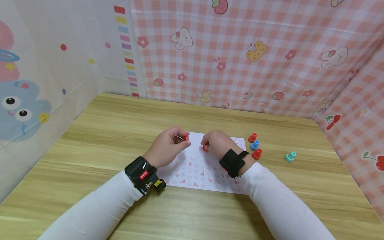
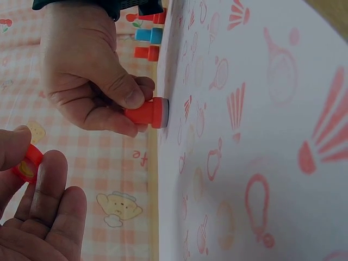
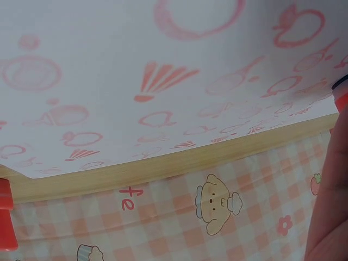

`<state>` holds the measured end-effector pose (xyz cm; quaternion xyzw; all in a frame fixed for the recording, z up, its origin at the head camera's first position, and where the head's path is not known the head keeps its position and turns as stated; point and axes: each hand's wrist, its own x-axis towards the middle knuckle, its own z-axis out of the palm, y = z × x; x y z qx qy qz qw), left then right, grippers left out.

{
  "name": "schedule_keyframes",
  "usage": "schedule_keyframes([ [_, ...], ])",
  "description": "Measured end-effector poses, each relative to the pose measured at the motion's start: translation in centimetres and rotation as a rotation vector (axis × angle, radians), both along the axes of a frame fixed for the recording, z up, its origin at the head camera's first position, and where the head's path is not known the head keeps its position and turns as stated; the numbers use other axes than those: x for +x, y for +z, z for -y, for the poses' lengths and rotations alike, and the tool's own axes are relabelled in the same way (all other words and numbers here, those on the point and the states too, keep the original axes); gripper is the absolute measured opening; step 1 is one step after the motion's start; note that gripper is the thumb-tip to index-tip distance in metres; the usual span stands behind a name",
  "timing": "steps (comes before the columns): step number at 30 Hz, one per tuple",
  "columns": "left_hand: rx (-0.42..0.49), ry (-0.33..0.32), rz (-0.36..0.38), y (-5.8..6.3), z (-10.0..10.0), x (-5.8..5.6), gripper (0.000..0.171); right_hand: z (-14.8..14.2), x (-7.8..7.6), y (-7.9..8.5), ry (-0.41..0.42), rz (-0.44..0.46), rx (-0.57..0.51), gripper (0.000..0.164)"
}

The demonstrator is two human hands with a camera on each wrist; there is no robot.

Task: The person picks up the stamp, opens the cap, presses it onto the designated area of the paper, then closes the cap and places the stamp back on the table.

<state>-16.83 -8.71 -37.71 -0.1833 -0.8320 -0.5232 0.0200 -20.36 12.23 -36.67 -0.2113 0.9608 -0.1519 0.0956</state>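
Observation:
My left hand (image 1: 164, 146) holds a small red cap (image 2: 28, 163) between thumb and fingers, above the left part of the paper; a yellow mark shows on the cap. My right hand (image 1: 218, 144) grips a red stamp (image 2: 145, 113) by its handle, its grey-rimmed base turned down and right at the sheet. The white paper (image 1: 192, 173) lies on the table, covered with faint and strong red prints of shuttlecocks, rackets and rounded outlines. At the right wrist view's edge, part of a hand (image 3: 331, 201) shows beside the stamp's red edge (image 3: 342, 100).
Right of the paper stand a red stamp (image 1: 252, 137), a blue stamp (image 1: 254, 145) and another red stamp (image 1: 256, 153) in a row. A teal stamp (image 1: 290, 156) stands farther right. Patterned cloth (image 1: 228, 80) hangs behind the wooden table (image 1: 90, 140).

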Motion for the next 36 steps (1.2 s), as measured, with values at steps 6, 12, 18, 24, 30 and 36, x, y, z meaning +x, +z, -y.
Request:
schedule_keyframes([
  [6,-0.003,-0.004,0.001,0.03,-0.02,0.00,0.014,-0.01,0.13,-0.01,-0.013,0.004,-0.007,0.022],
  [12,-0.004,-0.008,0.002,0.11,0.01,0.03,0.014,-0.01,0.03,-0.12,-0.021,0.005,0.001,0.023],
  [18,-0.005,-0.008,0.004,0.03,0.03,0.00,0.014,0.03,-0.02,-0.20,-0.023,0.001,0.006,0.022],
  [24,-0.014,-0.013,0.006,0.08,0.07,0.00,0.015,0.04,0.03,-0.13,-0.023,0.003,0.003,0.022],
  [30,-0.012,-0.012,0.002,0.08,0.04,-0.05,0.015,-0.03,0.02,-0.19,-0.032,0.013,0.004,0.020],
  [36,-0.015,-0.007,-0.001,0.04,0.05,-0.06,0.015,-0.05,0.06,-0.20,-0.029,0.005,-0.002,0.020],
])
